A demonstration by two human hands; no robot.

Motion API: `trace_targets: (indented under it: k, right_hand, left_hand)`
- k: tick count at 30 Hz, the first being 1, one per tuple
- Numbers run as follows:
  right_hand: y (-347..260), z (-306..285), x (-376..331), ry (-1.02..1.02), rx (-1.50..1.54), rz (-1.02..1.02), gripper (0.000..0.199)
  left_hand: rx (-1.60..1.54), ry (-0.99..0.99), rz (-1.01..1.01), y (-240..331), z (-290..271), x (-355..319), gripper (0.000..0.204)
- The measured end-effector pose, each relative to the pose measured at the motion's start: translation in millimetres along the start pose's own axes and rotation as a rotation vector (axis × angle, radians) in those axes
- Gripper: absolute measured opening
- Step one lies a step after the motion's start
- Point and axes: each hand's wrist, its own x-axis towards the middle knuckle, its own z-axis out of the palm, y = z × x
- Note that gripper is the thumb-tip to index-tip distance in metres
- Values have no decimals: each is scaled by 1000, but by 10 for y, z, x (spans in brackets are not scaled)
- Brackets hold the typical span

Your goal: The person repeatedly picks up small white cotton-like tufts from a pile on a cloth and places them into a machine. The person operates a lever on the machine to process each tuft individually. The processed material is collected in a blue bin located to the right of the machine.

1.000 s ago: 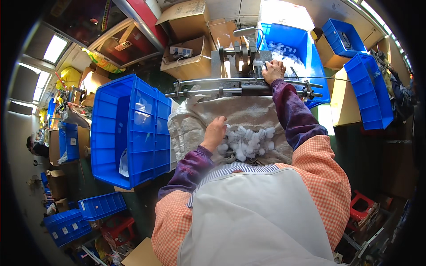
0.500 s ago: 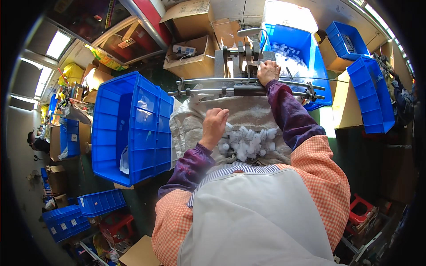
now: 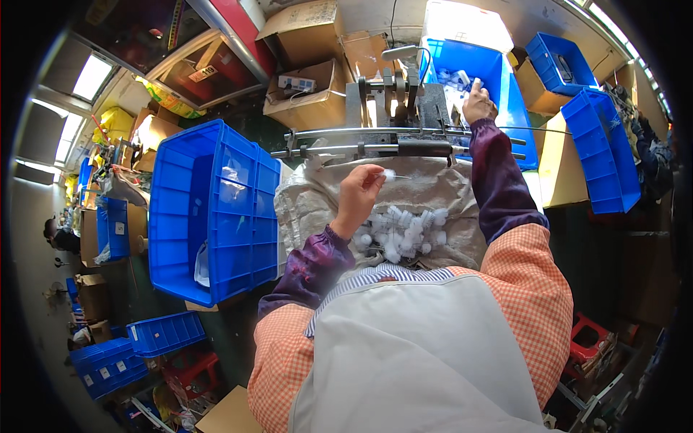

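Observation:
My left hand [image 3: 359, 193] is above the lap cloth, its thumb and forefinger pinched on a small white bristle brush [image 3: 390, 175] with a thin wire stem. Below it, a pile of similar white brushes [image 3: 404, 231] lies on the beige cloth [image 3: 310, 195] over my lap. At arm's length, my right hand [image 3: 479, 106] is over the near part of a blue bin [image 3: 512, 108] holding white pieces. Its fingers are curled, and what they hold, if anything, is hidden. Between the hands is a metal bench machine [image 3: 397, 101] with horizontal rods [image 3: 346, 135] and a dark cylinder [image 3: 424, 148].
Close on my left stands a large blue crate [image 3: 245, 216] on its side. Cardboard boxes [image 3: 307, 94] sit beyond the machine. More blue crates [image 3: 603, 151] and a carton [image 3: 563, 166] are at the right. A lamp [image 3: 401, 53] on a bent neck rises behind the machine.
My right hand has left the machine and moved right and away, over the blue bin. My left hand has risen slightly, and a brush now shows in its fingertips. The dark cylinder sits farther right.

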Motion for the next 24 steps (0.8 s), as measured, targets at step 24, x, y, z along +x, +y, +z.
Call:
trace_targets:
  k: [24]
  right_hand:
    - [-434, 600, -277, -85, 142, -391, 18]
  left_hand:
    - [1003, -401, -56, -892, 19, -535, 26]
